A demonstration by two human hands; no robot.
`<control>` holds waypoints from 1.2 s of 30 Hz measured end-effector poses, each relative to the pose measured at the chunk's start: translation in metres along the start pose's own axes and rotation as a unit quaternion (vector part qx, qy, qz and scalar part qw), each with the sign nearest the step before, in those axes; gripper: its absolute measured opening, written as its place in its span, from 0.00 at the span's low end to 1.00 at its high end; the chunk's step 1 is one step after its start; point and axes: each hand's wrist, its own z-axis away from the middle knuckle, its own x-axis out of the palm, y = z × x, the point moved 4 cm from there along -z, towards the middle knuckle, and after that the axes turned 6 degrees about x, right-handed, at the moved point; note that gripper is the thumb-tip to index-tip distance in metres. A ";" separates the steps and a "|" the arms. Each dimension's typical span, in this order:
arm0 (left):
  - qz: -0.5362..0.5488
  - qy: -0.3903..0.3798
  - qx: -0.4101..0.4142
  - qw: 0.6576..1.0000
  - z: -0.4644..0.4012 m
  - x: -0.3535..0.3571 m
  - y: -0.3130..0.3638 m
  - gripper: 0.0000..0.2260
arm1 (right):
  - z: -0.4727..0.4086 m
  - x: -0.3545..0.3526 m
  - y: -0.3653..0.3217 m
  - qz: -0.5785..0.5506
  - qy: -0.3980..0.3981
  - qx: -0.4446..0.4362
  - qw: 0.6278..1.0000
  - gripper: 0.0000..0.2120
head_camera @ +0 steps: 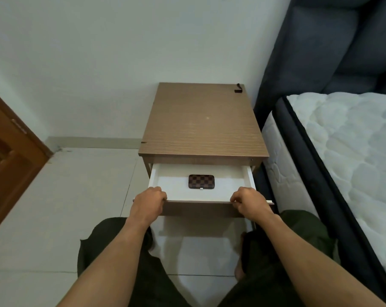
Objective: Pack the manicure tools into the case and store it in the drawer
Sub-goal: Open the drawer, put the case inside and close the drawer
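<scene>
Drawer front (202, 207) is what both hands have hold of: the left hand (148, 201) is curled over its top edge near the left corner, fingers folded down inside the lip, and the right hand (248, 201) is curled the same way near the right corner. Each grip is closed around that brown front panel, with nothing else held.

Between the two hands the drawer (156, 176) stands pulled out from under the table (202, 120), its white inside showing. The checkered brown case (201, 181) lies flat on the drawer floor, shut, about midway between the side walls and nearer the front edge than the back. It sits alone, touching neither wall, with a small pale clasp on its near edge.

The table top is wood-grained brown. A small dark item (238, 88) sits at its far right corner; I cannot tell what it is.

To the right, just beside the table, stands a bed with a white quilted mattress (347, 156) and a dark padded headboard (333, 47). A brown wooden door (10, 156) shows at the left, across the pale tiled floor (76, 196).
</scene>
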 end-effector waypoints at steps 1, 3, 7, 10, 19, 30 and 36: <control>-0.007 -0.004 0.001 1.000 -0.004 0.000 -0.001 0.09 | -0.003 -0.001 0.000 0.001 0.002 0.006 1.000 0.09; -0.018 -0.007 0.005 1.000 -0.014 0.000 -0.002 0.09 | -0.010 -0.003 0.001 -0.002 0.012 0.019 1.000 0.09; -0.031 -0.001 -0.009 0.999 -0.040 -0.002 -0.001 0.10 | -0.032 -0.009 0.001 -0.028 0.052 0.055 0.997 0.08; -0.017 0.010 -0.021 1.000 -0.060 -0.001 -0.003 0.11 | -0.054 -0.013 0.001 -0.025 0.074 0.068 0.995 0.07; 0.052 0.101 -0.006 0.993 -0.105 0.026 -0.024 0.16 | -0.107 -0.001 0.002 0.029 0.178 0.052 0.982 0.08; 0.081 0.093 -0.029 0.992 -0.103 0.028 -0.026 0.19 | -0.107 0.004 -0.005 0.007 0.157 0.076 0.985 0.09; 0.070 0.046 -0.035 0.996 -0.092 0.005 -0.011 0.21 | -0.075 -0.005 -0.028 -0.005 0.112 0.099 0.989 0.16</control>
